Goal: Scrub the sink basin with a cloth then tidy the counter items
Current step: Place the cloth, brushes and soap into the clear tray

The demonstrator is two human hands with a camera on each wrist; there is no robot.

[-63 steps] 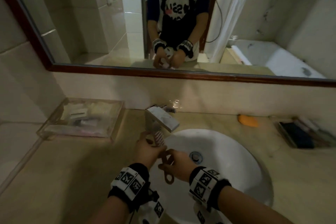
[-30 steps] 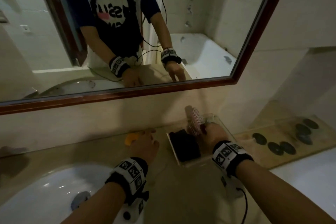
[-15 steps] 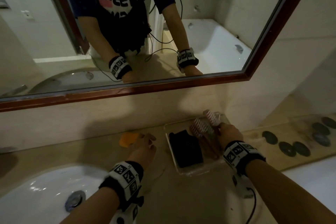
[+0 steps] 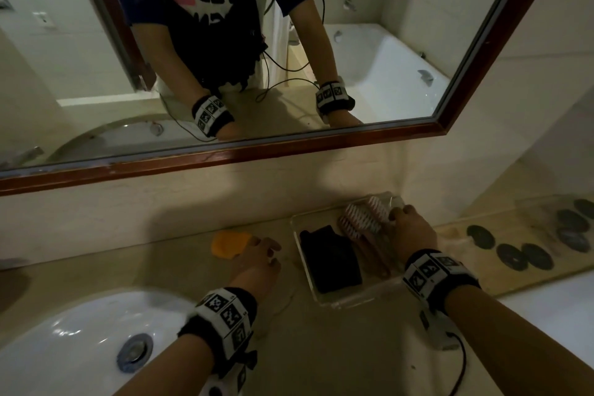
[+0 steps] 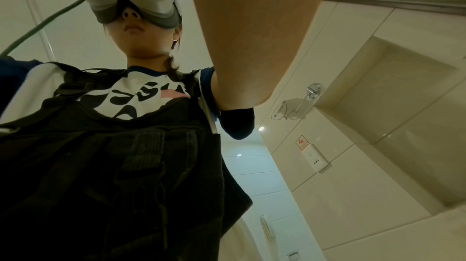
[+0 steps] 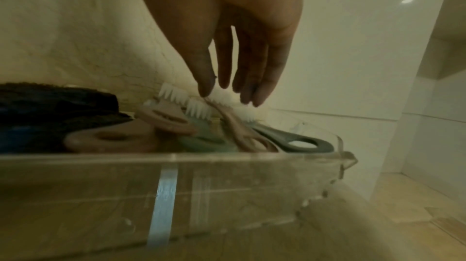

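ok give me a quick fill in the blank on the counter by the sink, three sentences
1. The brushes lie in a clear ____ beside a black cloth.
2. The right hand reaches over the brushes with fingers ____.
3. The left hand rests on the counter next to an ____ object.

Missing words: tray; straight; orange

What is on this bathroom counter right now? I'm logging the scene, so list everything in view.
Tray: one, clear, on the counter right of the sink.
Brushes: several, pink, pale green and dark grey handles, white bristles, in the tray's right part.
Cloth: one, dark, folded, in the tray's left part.
Sponge: one, orange, on the counter by the wall.
Sink: one, white, lower left.
Mirror: one, red-brown frame, on the wall.
Left hand: open, resting on the counter beside the sponge.
Right hand: open, fingers straight over the brushes.
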